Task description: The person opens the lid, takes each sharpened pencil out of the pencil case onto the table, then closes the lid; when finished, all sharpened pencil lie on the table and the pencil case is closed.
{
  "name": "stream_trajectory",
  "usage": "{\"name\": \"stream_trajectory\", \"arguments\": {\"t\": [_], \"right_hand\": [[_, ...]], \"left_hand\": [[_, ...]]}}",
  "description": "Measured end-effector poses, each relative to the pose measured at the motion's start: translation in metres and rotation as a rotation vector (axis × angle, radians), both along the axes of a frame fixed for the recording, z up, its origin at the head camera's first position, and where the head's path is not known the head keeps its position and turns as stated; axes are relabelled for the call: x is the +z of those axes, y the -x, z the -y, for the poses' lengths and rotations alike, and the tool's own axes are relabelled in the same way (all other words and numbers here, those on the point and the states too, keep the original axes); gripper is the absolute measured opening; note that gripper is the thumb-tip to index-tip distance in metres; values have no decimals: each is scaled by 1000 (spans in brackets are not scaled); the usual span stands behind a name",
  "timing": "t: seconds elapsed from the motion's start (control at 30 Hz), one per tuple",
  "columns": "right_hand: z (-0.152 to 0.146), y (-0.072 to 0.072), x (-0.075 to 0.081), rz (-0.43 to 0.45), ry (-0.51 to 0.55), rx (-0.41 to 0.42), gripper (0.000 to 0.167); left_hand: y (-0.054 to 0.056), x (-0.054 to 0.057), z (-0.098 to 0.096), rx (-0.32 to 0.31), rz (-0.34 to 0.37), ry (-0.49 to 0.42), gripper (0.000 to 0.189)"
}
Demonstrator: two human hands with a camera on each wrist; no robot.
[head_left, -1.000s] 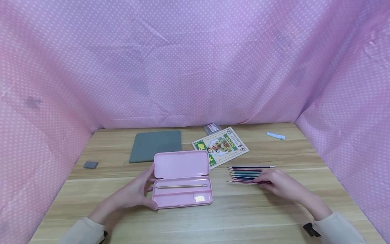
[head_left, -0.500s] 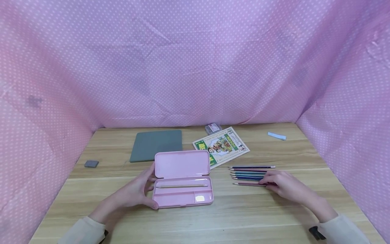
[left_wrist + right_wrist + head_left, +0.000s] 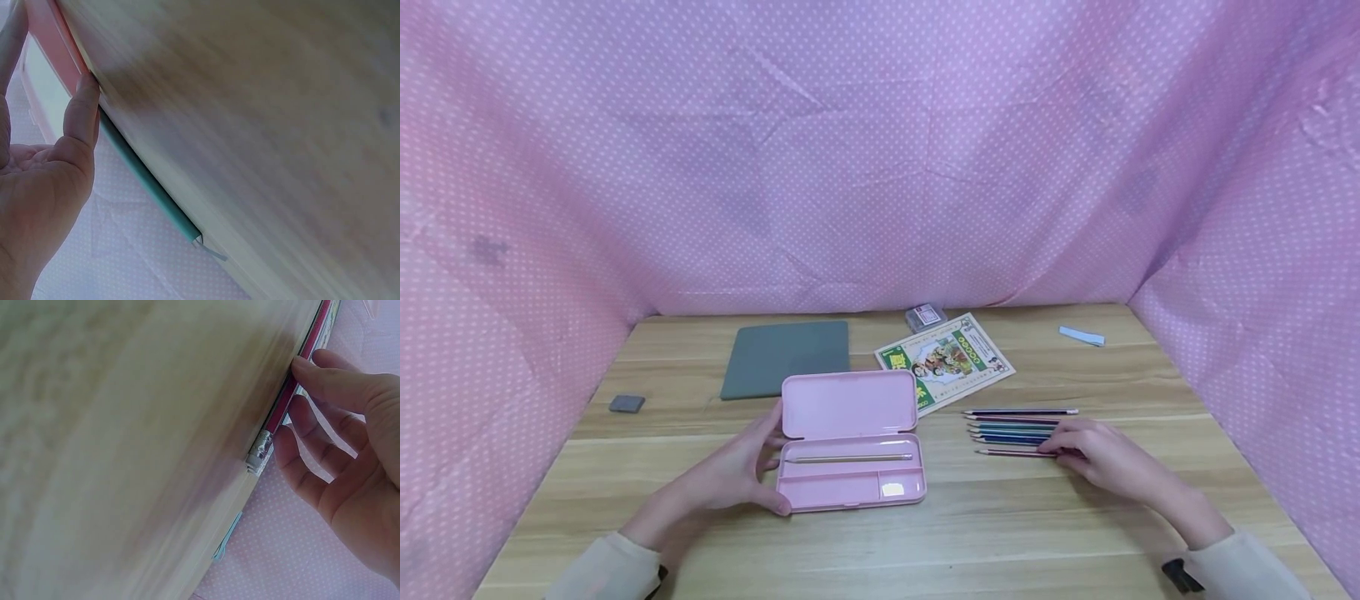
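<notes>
An open pink pencil case (image 3: 827, 492) lies on the wooden table, its lid (image 3: 848, 404) folded back. A gold-coloured pencil (image 3: 850, 458) lies in its long rear compartment. My left hand (image 3: 722, 475) holds the case's left end, thumb at the front corner and fingers along the side. On the right, my right hand (image 3: 1108, 458) pinches a dark red pencil (image 3: 1011, 452) near its eraser end, between thumb and fingers. In the right wrist view this pencil's silver ferrule (image 3: 262, 447) shows below the thumb. Several other pencils (image 3: 1011, 428) lie side by side just behind it, partly hidden by the hand.
Behind the case lie a grey-green notebook (image 3: 786, 358) and an illustrated booklet (image 3: 958, 358), with a small clear box (image 3: 924, 316) at the back. A grey eraser (image 3: 627, 403) sits far left, a pale blue strip (image 3: 1082, 336) far right. Pink dotted cloth (image 3: 880, 167) surrounds the table.
My right hand has drawn the dark red pencil slightly right and toward me, apart from the row; it is nearly still over the last half second. My left hand stays at the case.
</notes>
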State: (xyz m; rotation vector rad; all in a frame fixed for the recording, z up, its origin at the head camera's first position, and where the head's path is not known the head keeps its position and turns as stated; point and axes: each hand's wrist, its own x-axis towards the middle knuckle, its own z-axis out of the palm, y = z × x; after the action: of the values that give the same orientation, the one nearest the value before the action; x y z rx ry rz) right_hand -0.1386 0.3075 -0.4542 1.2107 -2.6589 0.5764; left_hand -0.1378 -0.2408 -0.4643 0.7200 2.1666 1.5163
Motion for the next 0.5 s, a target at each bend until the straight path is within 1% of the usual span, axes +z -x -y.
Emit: {"name": "stream_trajectory", "arguments": {"t": [0.27,0.37,0.5], "right_hand": [[-2,-1,1,-17,12,-1,45],[0,-2,2,-24,24,-3,45],[8,-3,7,-43,35,-7,44]], "left_hand": [[1,2,-2,1,1,13,146],[0,3,-1,16,-2,37,145],[-3,3,1,39,-3,65,145]]}}
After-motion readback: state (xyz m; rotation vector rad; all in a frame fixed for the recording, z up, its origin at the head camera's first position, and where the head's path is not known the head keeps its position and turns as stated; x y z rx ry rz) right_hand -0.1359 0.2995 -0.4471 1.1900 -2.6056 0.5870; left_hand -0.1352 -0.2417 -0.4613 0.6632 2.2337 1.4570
